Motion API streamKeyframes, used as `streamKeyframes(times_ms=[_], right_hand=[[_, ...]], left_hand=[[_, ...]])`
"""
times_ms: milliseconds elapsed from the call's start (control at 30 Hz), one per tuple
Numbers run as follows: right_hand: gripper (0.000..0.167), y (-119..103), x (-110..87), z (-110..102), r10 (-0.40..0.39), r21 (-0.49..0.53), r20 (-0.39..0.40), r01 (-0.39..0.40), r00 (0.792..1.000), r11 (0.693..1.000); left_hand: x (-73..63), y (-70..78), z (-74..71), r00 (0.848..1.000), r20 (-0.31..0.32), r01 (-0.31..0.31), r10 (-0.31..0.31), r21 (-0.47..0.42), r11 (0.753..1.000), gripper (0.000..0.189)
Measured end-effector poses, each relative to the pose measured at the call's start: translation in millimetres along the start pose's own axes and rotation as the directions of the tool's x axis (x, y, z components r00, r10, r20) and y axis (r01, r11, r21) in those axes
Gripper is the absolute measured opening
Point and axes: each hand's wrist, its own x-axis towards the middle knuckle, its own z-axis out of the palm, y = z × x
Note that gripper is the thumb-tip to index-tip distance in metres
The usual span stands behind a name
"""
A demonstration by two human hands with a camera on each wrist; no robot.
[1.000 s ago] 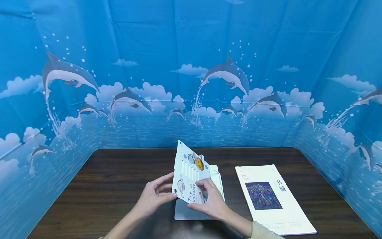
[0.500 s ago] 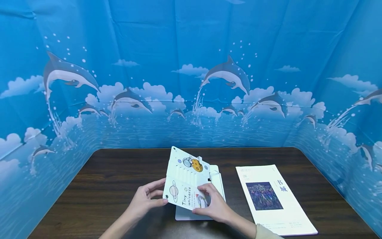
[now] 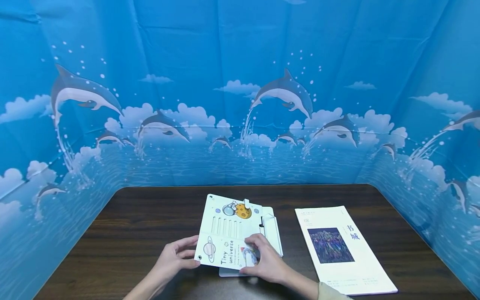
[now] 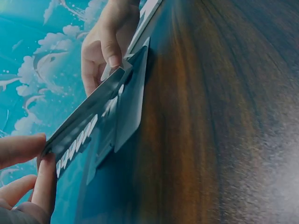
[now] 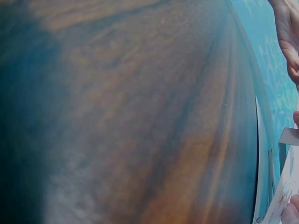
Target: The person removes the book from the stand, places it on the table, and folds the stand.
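Observation:
A white folding book stand [image 3: 221, 238] with slots and a cartoon "Tiny universe" print stands at the middle of the table. Its printed panel is tilted up over a flat white base [image 3: 229, 273], most of which lies hidden. My left hand [image 3: 175, 257] pinches the panel's left edge between thumb and fingers, as the left wrist view also shows with the hand [image 4: 29, 184] at the near end. My right hand [image 3: 267, 262] holds the panel's lower right part, thumb at the front edge and fingers curled by the rocket picture. The right wrist view catches only parts of both hands.
A white book [image 3: 369, 266] with a dark square picture on its cover lies flat to the right of the stand. Dark wood-grain table [image 3: 123, 233] surrounds both. A blue dolphin-print curtain [image 3: 187, 162] hangs behind and at the sides.
The stand's printed panel has swung down to the left, from steeply raised to a flatter tilt. My left hand moved left and down with it; my right hand stays near the same place.

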Motion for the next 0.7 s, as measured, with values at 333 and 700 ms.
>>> streamKeyframes(times_ms=[333, 700], right_hand=[[0.068, -2, -2.2, 5, 0.009, -0.010, 0.009, -0.008, 1.000, 1.000], [0.069, -3, 0.0, 6, 0.033, -0.049, 0.037, -0.031, 0.999, 0.998]], left_hand=[[2.9, -19.6, -4.7, 0.999, -0.004, 0.042, -0.042, 0.045, 0.998, 0.066], [5.7, -33.0, -3.1, 0.999, -0.021, 0.040, -0.038, 0.077, 0.996, 0.066]])
